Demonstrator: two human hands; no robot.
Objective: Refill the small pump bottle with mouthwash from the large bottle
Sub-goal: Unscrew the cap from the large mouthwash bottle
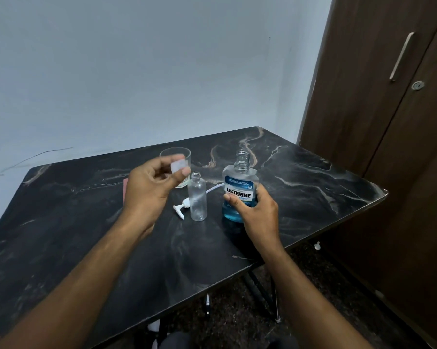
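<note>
Left hand raised, fingers pinching cap, right hand gripping large bottle

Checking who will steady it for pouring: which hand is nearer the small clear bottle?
Left. The left hand, pinching a clear cap, hovers just left of the small clear bottle; the right hand grips the mouthwash bottle further right.

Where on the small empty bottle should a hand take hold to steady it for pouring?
Grip the small bottle round its straight lower body, coming from its left side. It stands upright and uncapped, so its mouth must stay clear, and the large bottle, held by the right hand, is on its right. The left hand would likely first put down the cap.
</note>
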